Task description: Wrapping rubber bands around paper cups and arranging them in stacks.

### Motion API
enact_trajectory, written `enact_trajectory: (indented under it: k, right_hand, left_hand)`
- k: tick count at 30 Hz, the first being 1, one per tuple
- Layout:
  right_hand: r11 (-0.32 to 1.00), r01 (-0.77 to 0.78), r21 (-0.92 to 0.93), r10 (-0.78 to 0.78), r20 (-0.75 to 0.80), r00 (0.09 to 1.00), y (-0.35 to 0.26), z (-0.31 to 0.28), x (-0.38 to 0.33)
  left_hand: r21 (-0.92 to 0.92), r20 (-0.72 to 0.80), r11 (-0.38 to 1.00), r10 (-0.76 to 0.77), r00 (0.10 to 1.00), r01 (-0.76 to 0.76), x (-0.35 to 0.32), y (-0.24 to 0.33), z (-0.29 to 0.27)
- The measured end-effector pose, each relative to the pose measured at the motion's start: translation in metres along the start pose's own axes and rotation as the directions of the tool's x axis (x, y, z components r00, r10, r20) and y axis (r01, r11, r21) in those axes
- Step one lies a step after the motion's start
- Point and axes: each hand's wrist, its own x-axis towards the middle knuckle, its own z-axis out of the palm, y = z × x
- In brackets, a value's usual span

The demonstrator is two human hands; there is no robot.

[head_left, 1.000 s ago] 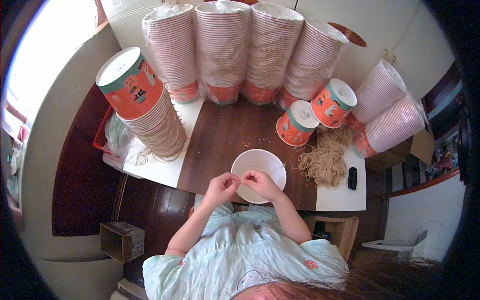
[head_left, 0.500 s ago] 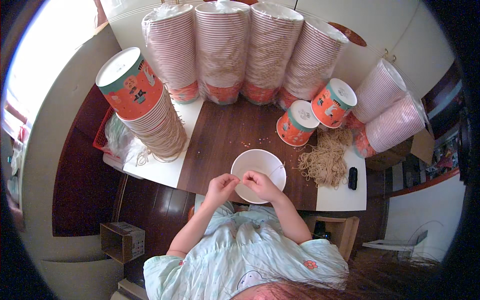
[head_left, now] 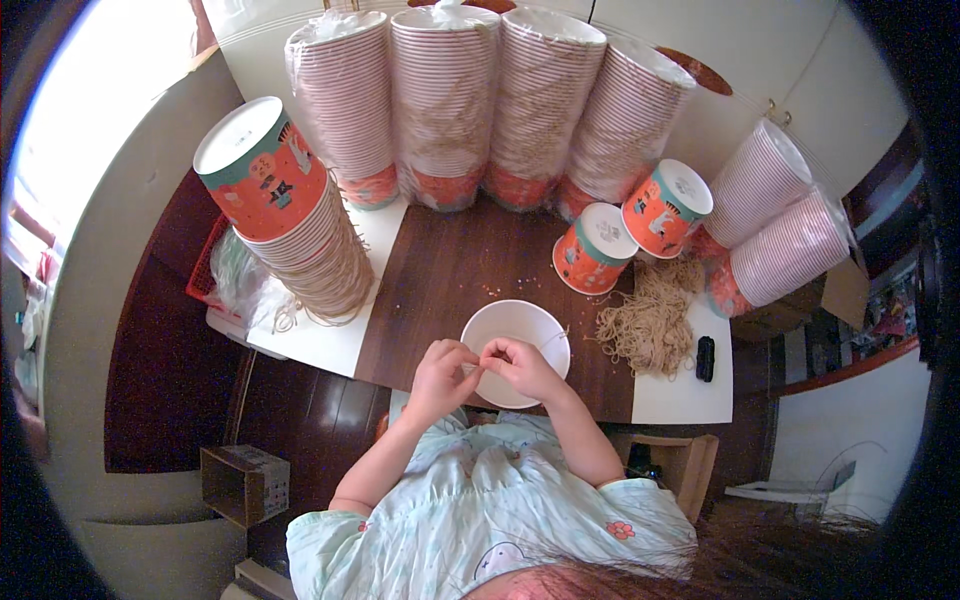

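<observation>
A white paper bucket (head_left: pixel 533 325) sits with its mouth up at the near edge of the brown table, and a thin strand of cord (head_left: pixel 562 334) shows at its right rim. Over the bucket's near left part, my left hand (head_left: pixel 442 380) and my right hand (head_left: pixel 523 371) meet fingertip to fingertip. Both are closed in a pinch. Whatever lies between the fingertips is too small to make out. To the right lies a tangled heap of beige cord (head_left: pixel 645 325), beside two upturned orange and green paper buckets (head_left: pixel 592 262) (head_left: pixel 662 217).
Tall plastic-wrapped stacks of paper buckets (head_left: pixel 443 105) line the back, with more wrapped stacks (head_left: pixel 790 250) at the right. A leaning stack of buckets with cords (head_left: pixel 310 250) stands left. A black object (head_left: pixel 706 359) lies on the white right end. Tiny bits (head_left: pixel 500 287) dot the tabletop.
My left hand has shifted slightly up and its fingers now touch those of my right hand. The bucket stays nearly in place.
</observation>
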Motion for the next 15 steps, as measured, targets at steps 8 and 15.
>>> enact_trajectory:
  k: [8, 15]
  right_hand:
    - [0.981, 0.023, 0.194, -0.024, -0.001, 1.000, -0.011, 0.003, 0.007]
    - [0.864, -0.116, 0.490, 0.084, 0.087, 0.993, -0.032, -0.014, -0.002]
  left_hand:
    - [0.035, 0.052, 0.999, -0.015, 0.999, 0.013, 0.002, 0.004, -0.006]
    - [0.084, 0.005, 0.996, -0.003, 1.000, 0.003, -0.010, -0.022, -0.009]
